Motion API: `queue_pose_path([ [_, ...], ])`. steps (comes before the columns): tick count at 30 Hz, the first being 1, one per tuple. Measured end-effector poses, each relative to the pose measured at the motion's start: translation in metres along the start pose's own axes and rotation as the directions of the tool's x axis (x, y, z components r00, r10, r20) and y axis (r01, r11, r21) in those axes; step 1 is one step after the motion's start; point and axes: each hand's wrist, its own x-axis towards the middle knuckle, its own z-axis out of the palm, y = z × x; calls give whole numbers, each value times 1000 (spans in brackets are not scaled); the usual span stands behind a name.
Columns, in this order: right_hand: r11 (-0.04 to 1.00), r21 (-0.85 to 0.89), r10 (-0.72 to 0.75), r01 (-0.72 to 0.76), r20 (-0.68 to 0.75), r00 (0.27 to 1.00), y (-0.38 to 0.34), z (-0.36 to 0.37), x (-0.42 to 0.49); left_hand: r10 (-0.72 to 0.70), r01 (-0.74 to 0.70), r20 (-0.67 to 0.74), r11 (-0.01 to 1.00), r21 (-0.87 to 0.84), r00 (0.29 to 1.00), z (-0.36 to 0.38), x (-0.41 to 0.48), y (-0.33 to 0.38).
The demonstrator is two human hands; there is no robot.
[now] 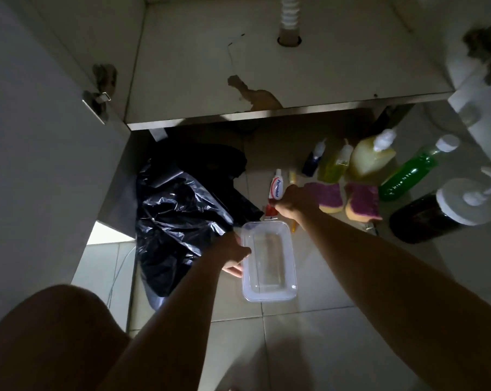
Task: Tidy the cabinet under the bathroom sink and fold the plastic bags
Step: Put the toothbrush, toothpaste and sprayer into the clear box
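Container, clear plastic [268, 259], rectangular, empty. Sits low on the tiled floor at centre frame. The left hand [233, 256] grips its left rim, thumb over the edge.

Toothpaste tube [277, 184], white and red. Lies just above the container. The right hand [293, 203] is closed round the tube's lower end.

Plastic bags, black [179, 221], heaped loose at centre left, touching the container's upper-left corner. Not yet folded.

Cabinet floor [266, 66], upper centre, with a peeled patch at its front edge. Drain hose [288, 15] passes through it at top.

Sponges, two [330, 197], purple-faced, just right of the right hand. Bottles [407, 176], several, stand along the right.

Step in hand, as judged: gathering small items into the container, the tube first. To do it well:
- Keep the left hand's hold firm, so the light container does not slide on the tile.
- Lift the tube clear before swinging it over the rim.
- Lay it flat along the long side, leaving room for other small pieces.
- Keep the bags off the rim. They look likely to drape in.
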Motion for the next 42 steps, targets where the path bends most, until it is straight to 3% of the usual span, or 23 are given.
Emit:
queue_pose_path([
  [4,998,6,69,-69,-18,997,-4,20,5,-1,1,0,1000,8,1000,1,6,-3],
  [10,965,253,71,-65,-13,997,11,5,2,-2,1,-18,999,-50,1000,7,4,-2],
  [14,853,519,13,-61,97,995,31,-30,-36,24,-26,-43,999,-44,999,16,-1,8],
  [19,911,376,3,-171,408,913,55,-48,-81,112,-93,-125,985,143,986,27,-4,18],
  [25,886,357,97,-298,485,869,56,-13,-103,144,-103,-159,964,244,977,32,-5,18],
  [30,918,275,153,-286,419,895,59,9,-108,141,-96,-170,963,252,975,30,-5,16],
  [33,971,160,118,-176,323,939,60,16,-112,128,-95,-148,972,213,981,29,-2,14],
  [37,972,-224,-58,73,72,996,53,8,-111,140,-106,-134,966,234,981,26,6,10],
  [42,984,-174,-49,35,-78,996,51,-8,-53,160,-106,-154,945,310,975,26,5,11],
])
